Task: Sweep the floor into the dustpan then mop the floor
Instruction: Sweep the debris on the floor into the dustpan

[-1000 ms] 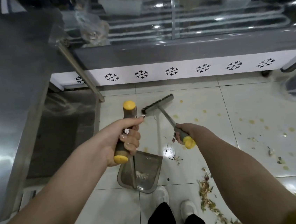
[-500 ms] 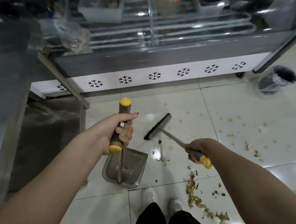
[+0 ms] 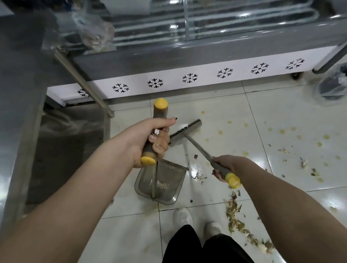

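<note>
Dustpan (image 3: 162, 183) on the floor (image 3: 300, 161) by my shoes, left hand (image 3: 148, 140) clamped on its handle; right hand (image 3: 225, 166) grips the broom (image 3: 186, 131) — its head swung back beyond the pan — scraps (image 3: 239, 220) remain, sweeping continues.

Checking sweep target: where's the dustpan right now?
Head view, left of centre: the dustpan sits on the floor below the left hand, just ahead of the white shoes.
</note>
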